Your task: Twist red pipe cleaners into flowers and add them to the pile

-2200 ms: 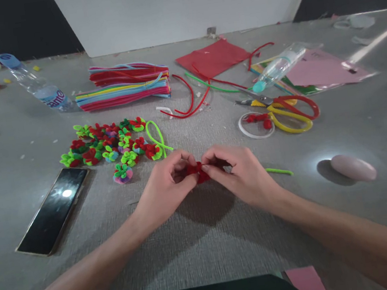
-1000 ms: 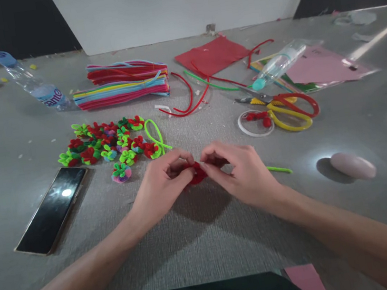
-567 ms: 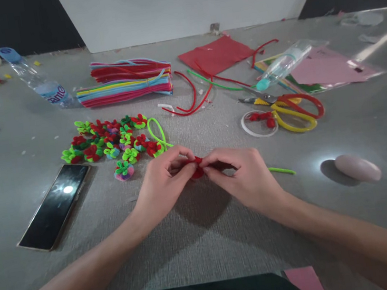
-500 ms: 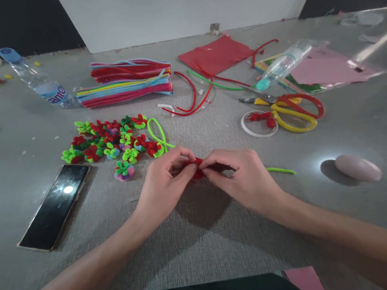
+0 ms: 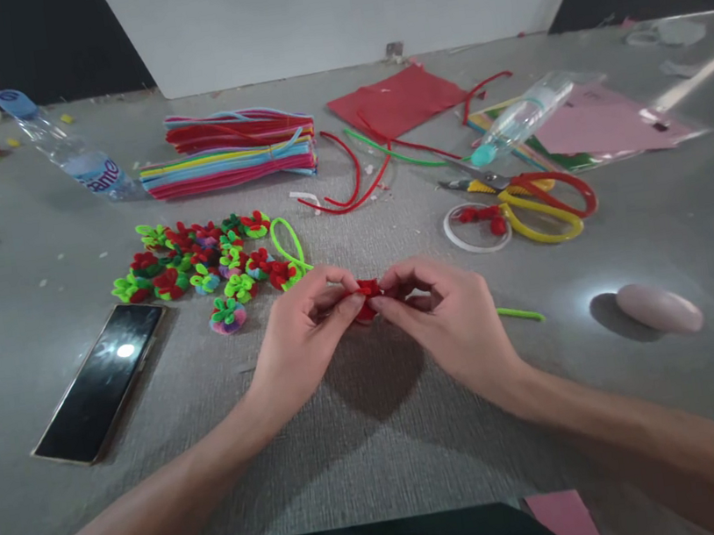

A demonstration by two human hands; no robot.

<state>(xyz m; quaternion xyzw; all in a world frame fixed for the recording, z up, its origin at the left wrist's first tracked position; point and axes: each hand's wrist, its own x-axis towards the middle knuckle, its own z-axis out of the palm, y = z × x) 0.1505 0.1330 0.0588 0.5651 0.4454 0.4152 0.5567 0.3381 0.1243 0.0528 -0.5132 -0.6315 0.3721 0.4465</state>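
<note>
Between my two hands, just above the grey table, is a small red pipe-cleaner piece, bent into loops and partly hidden by my fingers. My left hand pinches its left side with thumb and forefinger. On the other side my right hand is closed on it in the same way. A bright green pipe cleaner pokes out beyond my right hand. Behind my left hand a green pipe-cleaner loop rises beside a cluster of small red and green pipe-cleaner flowers.
A phone lies at left, with a plastic bottle farther back. Pipe-cleaner bundles and a red sheet are at the back. To the right are scissors, a white ring and a computer mouse.
My right hand's fingertips have shifted slightly right and opened a small gap from the left ones. More of the red pipe-cleaner piece now shows between them.
</note>
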